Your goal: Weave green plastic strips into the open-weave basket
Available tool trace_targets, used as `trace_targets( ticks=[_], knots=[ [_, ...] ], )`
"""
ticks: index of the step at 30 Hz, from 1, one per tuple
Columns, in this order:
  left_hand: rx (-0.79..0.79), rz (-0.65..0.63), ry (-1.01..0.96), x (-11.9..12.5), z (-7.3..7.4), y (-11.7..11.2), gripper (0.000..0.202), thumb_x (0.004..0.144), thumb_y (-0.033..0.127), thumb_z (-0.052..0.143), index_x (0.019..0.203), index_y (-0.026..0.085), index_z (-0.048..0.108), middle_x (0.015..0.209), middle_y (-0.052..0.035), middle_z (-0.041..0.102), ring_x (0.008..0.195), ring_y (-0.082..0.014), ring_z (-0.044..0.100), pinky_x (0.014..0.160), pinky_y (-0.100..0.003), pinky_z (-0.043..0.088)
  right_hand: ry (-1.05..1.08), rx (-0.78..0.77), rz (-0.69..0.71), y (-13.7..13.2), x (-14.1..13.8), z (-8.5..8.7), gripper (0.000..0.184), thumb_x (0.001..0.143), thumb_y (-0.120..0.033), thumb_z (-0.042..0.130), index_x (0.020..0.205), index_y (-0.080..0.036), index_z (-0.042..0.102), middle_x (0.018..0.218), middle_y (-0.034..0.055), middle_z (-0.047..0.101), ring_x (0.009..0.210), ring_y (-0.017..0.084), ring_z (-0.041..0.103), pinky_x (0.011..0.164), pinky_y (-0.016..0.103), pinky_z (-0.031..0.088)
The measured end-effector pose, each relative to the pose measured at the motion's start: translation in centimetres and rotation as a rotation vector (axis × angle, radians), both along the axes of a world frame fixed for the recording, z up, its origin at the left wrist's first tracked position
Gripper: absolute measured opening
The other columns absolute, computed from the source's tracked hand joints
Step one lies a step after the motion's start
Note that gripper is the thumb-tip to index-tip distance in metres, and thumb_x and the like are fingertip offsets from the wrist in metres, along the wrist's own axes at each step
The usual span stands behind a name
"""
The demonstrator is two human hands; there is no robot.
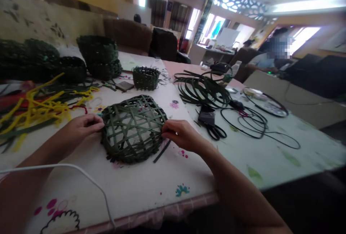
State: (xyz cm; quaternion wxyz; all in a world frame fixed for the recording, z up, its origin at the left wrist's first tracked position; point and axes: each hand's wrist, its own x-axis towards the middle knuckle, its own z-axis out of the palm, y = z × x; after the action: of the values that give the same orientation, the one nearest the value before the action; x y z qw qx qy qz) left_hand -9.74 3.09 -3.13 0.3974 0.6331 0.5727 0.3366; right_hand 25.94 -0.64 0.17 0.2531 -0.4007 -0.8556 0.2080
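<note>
A dark green woven basket [134, 127] rests on the flowered tablecloth in front of me, its open lattice facing up. My left hand [90, 124] pinches its left edge between thumb and fingers. On the opposite side, my right hand [177, 133] grips the right edge, fingers closed on the weave. A loose green strip [162, 152] sticks out below my right hand. The basket's underside is hidden.
Yellow strips [40, 108] lie at the left. Finished-looking green baskets [98, 55] and a small basket [146, 78] stand behind. Coiled green strips [202, 90], scissors [216, 132] and a phone [207, 115] lie at the right. A white cable [89, 179] crosses my left forearm. A person [266, 61] sits farther off.
</note>
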Motion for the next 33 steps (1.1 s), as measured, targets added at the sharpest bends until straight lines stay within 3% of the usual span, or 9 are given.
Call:
trace_targets(
  ticks=[2,5,7,8,10,13,16,25,33],
  knots=[
    [0.073,0.101,0.01,0.2,0.7,-0.3,0.022,0.082,0.038,0.067,0.094,0.02,0.064,0.087,0.0014,0.065,0.085,-0.0167,0.059,0.08,-0.028,0.047,0.093,-0.076,-0.012,0.4,0.2,-0.1,0.01,0.088,-0.017,0.063,0.079,-0.017,0.06,0.071,-0.0026,0.058,0.064,0.009,0.049,0.064,0.022,0.037],
    [0.392,0.307,0.195,2.0,2.8,-1.3,0.02,0.086,0.038,0.065,0.099,0.022,0.063,0.096,0.0008,0.064,0.09,-0.0172,0.061,0.089,-0.033,0.048,0.207,-0.123,-0.104,1.3,0.6,-0.6,0.007,0.085,-0.018,0.066,0.082,-0.017,0.059,0.066,-0.0055,0.053,0.061,0.009,0.045,0.061,0.022,0.034],
    [0.616,0.229,0.316,4.3,4.3,-2.2,0.017,0.088,0.038,0.063,0.093,0.022,0.065,0.095,-0.0001,0.063,0.091,-0.0183,0.06,0.09,-0.034,0.047,0.26,-0.136,-0.145,1.8,0.8,-1.1,0.011,0.084,-0.018,0.067,0.092,-0.018,0.06,0.06,-0.0085,0.046,0.058,0.009,0.041,0.058,0.023,0.031],
    [0.711,0.113,0.335,5.7,4.8,-2.6,0.017,0.088,0.038,0.062,0.09,0.022,0.066,0.091,-0.0008,0.063,0.09,-0.0189,0.06,0.09,-0.035,0.046,0.277,-0.145,-0.144,1.9,0.8,-1.3,0.014,0.084,-0.019,0.067,0.096,-0.018,0.061,0.059,-0.0095,0.043,0.056,0.008,0.038,0.057,0.023,0.03],
    [0.754,-0.136,0.338,8.6,5.3,-3.0,0.017,0.089,0.037,0.061,0.091,0.023,0.071,0.093,-0.0029,0.064,0.093,-0.0205,0.06,0.089,-0.035,0.046,0.29,-0.152,-0.116,2.1,0.8,-1.7,0.016,0.086,-0.02,0.066,0.101,-0.018,0.063,0.058,-0.0093,0.042,0.056,0.009,0.038,0.057,0.023,0.03],
    [0.694,-0.37,0.378,12.4,5.1,-2.8,0.022,0.088,0.038,0.062,0.095,0.024,0.077,0.091,-0.0051,0.064,0.091,-0.0213,0.06,0.084,-0.034,0.047,0.269,-0.107,-0.089,2.2,0.7,-2.1,0.011,0.088,-0.019,0.062,0.096,-0.017,0.068,0.067,-0.0045,0.056,0.062,0.009,0.045,0.062,0.023,0.034],
    [0.597,-0.475,0.466,14.5,4.5,-2.0,0.022,0.086,0.039,0.062,0.087,0.023,0.078,0.086,-0.0047,0.062,0.082,-0.0194,0.059,0.077,-0.032,0.046,0.244,-0.045,-0.075,2.2,0.7,-2.2,0.013,0.089,-0.015,0.06,0.096,-0.016,0.071,0.083,0.0009,0.068,0.073,0.011,0.055,0.071,0.023,0.039],
    [0.408,-0.502,0.449,15.1,5.1,-1.0,0.028,0.077,0.047,0.067,0.069,0.02,0.065,0.079,-0.0013,0.058,0.07,-0.0161,0.055,0.065,-0.028,0.04,0.143,-0.014,-0.01,2.6,1.1,-1.8,0.012,0.089,-0.02,0.063,0.099,-0.016,0.069,0.083,0.0008,0.068,0.071,0.011,0.053,0.071,0.023,0.038],
    [0.335,-0.529,0.38,15.2,4.9,-0.5,0.023,0.075,0.039,0.062,0.063,0.02,0.056,0.073,0.0006,0.052,0.069,-0.0154,0.05,0.064,-0.028,0.036,0.119,0.019,-0.006,2.6,0.9,-2.0,0.01,0.092,-0.02,0.059,0.097,-0.016,0.066,0.082,0.0008,0.064,0.072,0.011,0.051,0.071,0.024,0.036]
  ],
)
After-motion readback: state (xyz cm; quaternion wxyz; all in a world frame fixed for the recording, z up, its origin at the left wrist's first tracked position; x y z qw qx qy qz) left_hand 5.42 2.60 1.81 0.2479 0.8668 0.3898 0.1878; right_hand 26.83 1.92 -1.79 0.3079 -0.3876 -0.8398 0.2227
